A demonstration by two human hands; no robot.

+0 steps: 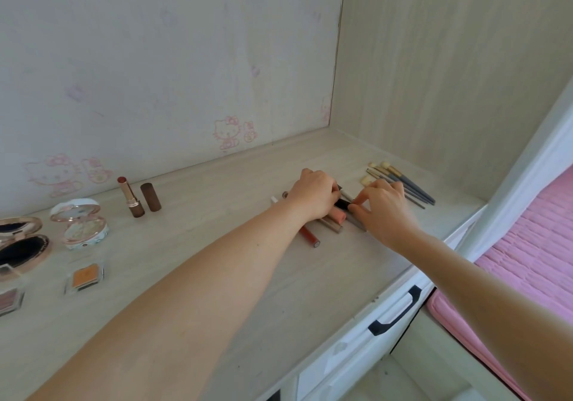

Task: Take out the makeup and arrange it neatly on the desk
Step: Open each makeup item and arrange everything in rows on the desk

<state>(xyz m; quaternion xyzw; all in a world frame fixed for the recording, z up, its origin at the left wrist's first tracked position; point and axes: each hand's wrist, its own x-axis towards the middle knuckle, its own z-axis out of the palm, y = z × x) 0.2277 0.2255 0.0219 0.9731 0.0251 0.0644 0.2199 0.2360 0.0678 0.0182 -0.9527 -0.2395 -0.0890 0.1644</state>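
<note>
Both hands meet over a row of lip products on the pale desk [217, 276]. My left hand [314, 194] and my right hand [384, 211] pinch a black tube [343, 204] between their fingertips. Beside it lie a pink tube [338, 215], a beige-capped tube [331, 226], a grey pencil [356, 222] and a red lip gloss [309, 235]. Several grey-handled brushes [403, 185] lie to the right. An open lipstick [130, 197] and its brown cap [151, 196] stand at the left.
At the far left sit an open floral compact [82, 224], a black mirror compact [20, 245], an orange shadow pan [85, 278] and a pink blush pan [9, 300]. A white drawer with a black handle [395, 314] is below the desk edge. A pink bed [533, 261] is at right.
</note>
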